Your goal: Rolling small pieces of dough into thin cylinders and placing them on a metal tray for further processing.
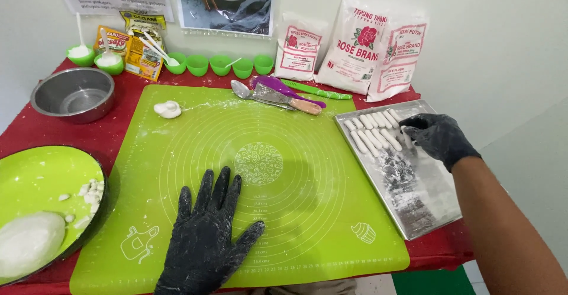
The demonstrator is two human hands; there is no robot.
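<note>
My left hand (207, 236), in a black glove dusted with flour, lies flat with fingers spread on the green silicone mat (284, 171) near its front edge. It holds nothing. My right hand (435, 135), also black-gloved, reaches over the metal tray (426, 206) at the right, with fingertips closed on a white dough stick at the end of the row of several dough sticks (373, 132). Whether the stick is lifted or resting on the tray I cannot tell.
A green plate (35, 176) with a dough lump (29, 242) sits at front left, and a steel bowl (72, 94) behind it. A small dough piece (168, 109) lies on the mat's far corner. Scraper, spoon and spatulas (284, 94), green cups (219, 64) and flour bags (355, 46) line the back.
</note>
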